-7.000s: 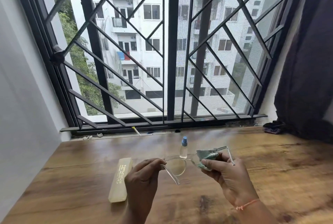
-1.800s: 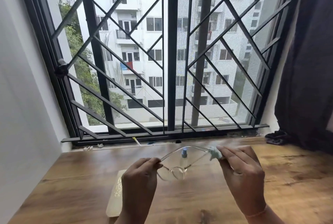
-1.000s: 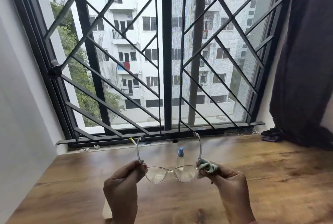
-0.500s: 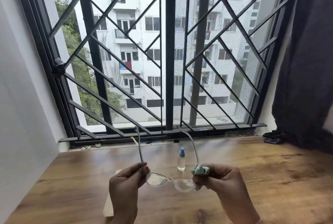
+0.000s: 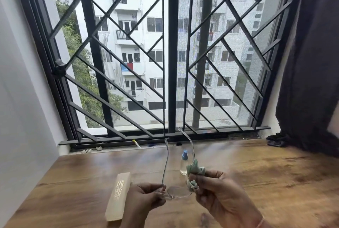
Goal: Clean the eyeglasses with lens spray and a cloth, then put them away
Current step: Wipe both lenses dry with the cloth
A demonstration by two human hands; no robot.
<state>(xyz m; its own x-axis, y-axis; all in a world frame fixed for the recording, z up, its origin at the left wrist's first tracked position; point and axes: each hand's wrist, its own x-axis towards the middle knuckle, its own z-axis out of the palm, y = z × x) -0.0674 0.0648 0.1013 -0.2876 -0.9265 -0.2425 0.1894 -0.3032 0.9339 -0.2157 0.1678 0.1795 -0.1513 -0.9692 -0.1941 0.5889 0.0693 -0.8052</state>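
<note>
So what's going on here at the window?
A person is cleaning eyeglasses over a wooden table. The left hand pinches one end of the frame; the right hand presses a green cloth against the other end. The spray bottle stands just behind, and the case lies on the table to the left.

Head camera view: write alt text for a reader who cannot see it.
Eyeglasses are held over a wooden table: the left hand pinches one end of the frame, the right hand presses a green cloth to the other. A small spray bottle stands behind them, a pale case lies left, below a barred window.
</note>
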